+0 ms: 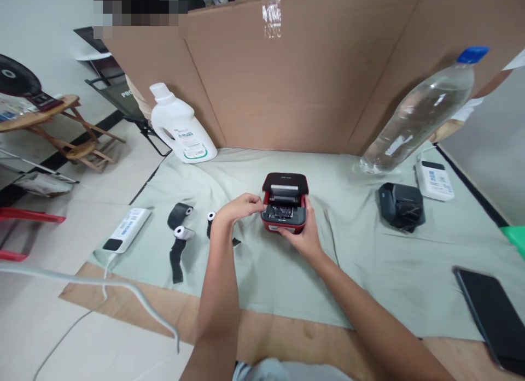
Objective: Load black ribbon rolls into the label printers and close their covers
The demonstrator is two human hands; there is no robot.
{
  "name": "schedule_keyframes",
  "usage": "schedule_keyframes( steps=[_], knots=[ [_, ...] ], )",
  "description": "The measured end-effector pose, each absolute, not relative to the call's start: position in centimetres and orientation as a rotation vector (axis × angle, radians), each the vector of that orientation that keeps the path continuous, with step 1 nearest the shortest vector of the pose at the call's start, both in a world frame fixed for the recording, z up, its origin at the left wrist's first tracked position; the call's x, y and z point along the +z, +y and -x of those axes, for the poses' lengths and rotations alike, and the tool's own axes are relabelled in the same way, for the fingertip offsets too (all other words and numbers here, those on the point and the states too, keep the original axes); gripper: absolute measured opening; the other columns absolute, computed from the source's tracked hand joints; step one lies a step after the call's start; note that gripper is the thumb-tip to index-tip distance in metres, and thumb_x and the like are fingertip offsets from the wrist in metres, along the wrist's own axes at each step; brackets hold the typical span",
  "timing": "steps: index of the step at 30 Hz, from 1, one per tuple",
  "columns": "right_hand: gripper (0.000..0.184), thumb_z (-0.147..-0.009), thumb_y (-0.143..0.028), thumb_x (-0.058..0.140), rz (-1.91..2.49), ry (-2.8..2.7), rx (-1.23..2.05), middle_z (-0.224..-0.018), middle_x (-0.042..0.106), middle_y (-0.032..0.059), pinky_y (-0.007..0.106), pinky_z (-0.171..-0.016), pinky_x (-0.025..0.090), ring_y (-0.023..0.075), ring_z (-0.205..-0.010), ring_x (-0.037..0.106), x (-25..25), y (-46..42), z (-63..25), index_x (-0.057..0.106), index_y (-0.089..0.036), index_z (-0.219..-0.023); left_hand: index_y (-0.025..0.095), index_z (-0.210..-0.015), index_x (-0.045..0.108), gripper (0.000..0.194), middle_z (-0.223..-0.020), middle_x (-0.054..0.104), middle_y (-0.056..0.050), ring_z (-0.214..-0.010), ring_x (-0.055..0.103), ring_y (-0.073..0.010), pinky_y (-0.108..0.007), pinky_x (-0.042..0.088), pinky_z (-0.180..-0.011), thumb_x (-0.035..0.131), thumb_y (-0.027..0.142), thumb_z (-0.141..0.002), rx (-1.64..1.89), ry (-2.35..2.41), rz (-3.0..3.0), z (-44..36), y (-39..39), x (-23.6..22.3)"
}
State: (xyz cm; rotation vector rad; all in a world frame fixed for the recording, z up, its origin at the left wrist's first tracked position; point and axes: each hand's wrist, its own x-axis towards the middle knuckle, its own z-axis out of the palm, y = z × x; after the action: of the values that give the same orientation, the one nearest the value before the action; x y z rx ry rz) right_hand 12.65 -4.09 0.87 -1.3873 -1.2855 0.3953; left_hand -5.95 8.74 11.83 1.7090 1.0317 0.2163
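A small red and black portable printer (284,221) stands on the pale green cloth, its black lid (285,180) raised. Inside the opening I see a light, roll-like bar, and a dark glossy panel lies on the front part. My right hand (304,233) grips the printer from the right, thumb along the front edge. At the left rim, my left hand (245,206) has its fingertips pressed together against the body; the exact hold is partly hidden. Left of it lie black-coated paper rolls (183,233), one with a strip unrolled. Another roll (211,216) is partly behind my left forearm.
A white jug (182,127) and a large water bottle (422,116) lean against the cardboard wall (295,75). A black boxy device (401,206), a white power bank (435,180) and a phone (492,315) lie right. Another white power bank (127,229) with a cable lies left.
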Motion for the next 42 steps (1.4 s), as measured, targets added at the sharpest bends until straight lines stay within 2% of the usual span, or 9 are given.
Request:
schedule_keyframes(
  steps=[11, 14, 18, 23, 29, 32, 36, 39, 42],
  knots=[
    [0.109, -0.071, -0.052, 0.086, 1.369, -1.274, 0.43, -0.154, 0.045, 0.0153, 0.062, -0.116, 0.038, 0.0377, -0.141, 0.045, 1.3, -4.2, -12.6, 0.027, -0.026, -0.159, 0.018, -0.061, 0.057, 0.034, -0.057, 0.04, 0.005, -0.057, 0.036, -0.0116, -0.027, 0.027, -0.056, 0.064, 0.048, -0.076, 0.194, 0.996, -1.806, 6.8, 8.6, 12.5],
    [0.107, -0.073, -0.053, 0.085, 1.364, -1.276, 0.427, -0.154, 0.045, 0.0146, 0.064, -0.116, 0.037, 0.0378, -0.143, 0.044, 1.5, -4.2, -12.6, 0.028, -0.027, -0.159, 0.018, -0.066, 0.065, 0.028, -0.061, 0.055, 0.002, -0.061, 0.048, -0.0145, -0.028, 0.036, -0.059, 0.062, 0.043, -0.078, 0.337, 1.097, -1.89, 6.6, 8.5, 12.8],
    [0.105, -0.074, -0.056, 0.083, 1.37, -1.278, 0.419, -0.155, 0.045, 0.0155, 0.065, -0.115, 0.037, 0.0384, -0.143, 0.043, 1.5, -4.3, -12.7, 0.028, -0.026, -0.159, 0.021, -0.088, 0.077, 0.026, -0.089, 0.076, -0.005, -0.081, 0.066, -0.0214, -0.032, 0.05, -0.077, 0.057, 0.037, -0.085, 0.666, 1.046, -2.06, 4.5, 8.7, 13.1],
    [0.104, -0.073, -0.058, 0.083, 1.372, -1.277, 0.414, -0.153, 0.046, 0.0173, 0.066, -0.114, 0.038, 0.0404, -0.142, 0.043, 0.9, -4.1, -12.9, 0.031, -0.024, -0.157, 0.032, -0.092, 0.082, 0.025, -0.099, 0.08, -0.003, -0.095, 0.071, -0.027, -0.033, 0.052, -0.086, 0.065, 0.022, -0.076, 0.241, 0.972, -2.494, -0.6, 10.0, 12.4],
    [0.106, -0.074, -0.055, 0.083, 1.347, -1.313, 0.425, -0.153, 0.046, 0.0172, 0.064, -0.114, 0.038, 0.0391, -0.14, 0.044, 1.2, -4.2, -13.3, 0.027, -0.022, -0.159, 0.027, -0.083, 0.079, 0.025, -0.091, 0.078, -0.006, -0.091, 0.072, -0.0291, -0.033, 0.052, -0.083, 0.08, 0.016, -0.06, -0.181, 1.071, -2.601, -3.6, 11.1, 13.4],
    [0.105, -0.074, -0.055, 0.083, 1.334, -1.323, 0.42, -0.153, 0.046, 0.0168, 0.064, -0.113, 0.039, 0.0398, -0.14, 0.044, 1.4, -4.2, -13.3, 0.028, -0.023, -0.158, 0.026, -0.095, 0.078, 0.032, -0.097, 0.077, -0.005, -0.09, 0.07, -0.0271, -0.035, 0.052, -0.083, 0.08, 0.017, -0.065, 0.092, 1.039, -2.531, -1.5, 9.8, 15.0],
    [0.104, -0.074, -0.056, 0.082, 1.339, -1.328, 0.401, -0.152, 0.047, 0.0167, 0.066, -0.111, 0.04, 0.0413, -0.139, 0.045, 1.6, -4.2, -13.3, 0.029, -0.024, -0.158, 0.027, -0.122, 0.07, 0.048, -0.111, 0.072, -0.004, -0.079, 0.065, -0.0175, -0.03, 0.053, -0.072, 0.077, 0.028, -0.075, 0.613, 0.976, -2.226, 5.2, 8.4, 16.6],
    [0.107, -0.073, -0.054, 0.084, 1.336, -1.319, 0.42, -0.149, 0.049, 0.0167, 0.067, -0.11, 0.041, 0.0417, -0.137, 0.046, 1.7, -4.2, -13.2, 0.028, -0.025, -0.159, 0.024, -0.125, 0.065, 0.052, -0.116, 0.068, -0.005, -0.067, 0.059, -0.0116, -0.026, 0.049, -0.061, 0.078, 0.036, -0.076, 0.905, 1.339, -2.017, 11.8, 10.2, 16.2],
    [0.107, -0.071, -0.053, 0.085, 1.335, -1.313, 0.42, -0.147, 0.049, 0.0166, 0.069, -0.109, 0.041, 0.0418, -0.135, 0.047, 1.5, -4.0, -13.2, 0.028, -0.026, -0.158, 0.018, -0.117, 0.062, 0.044, -0.114, 0.068, -0.007, -0.083, 0.065, -0.0164, -0.026, 0.05, -0.069, 0.076, 0.033, -0.078, 1.03, 1.798, -1.927, 17.5, 13.6, 14.2]
  ],
)
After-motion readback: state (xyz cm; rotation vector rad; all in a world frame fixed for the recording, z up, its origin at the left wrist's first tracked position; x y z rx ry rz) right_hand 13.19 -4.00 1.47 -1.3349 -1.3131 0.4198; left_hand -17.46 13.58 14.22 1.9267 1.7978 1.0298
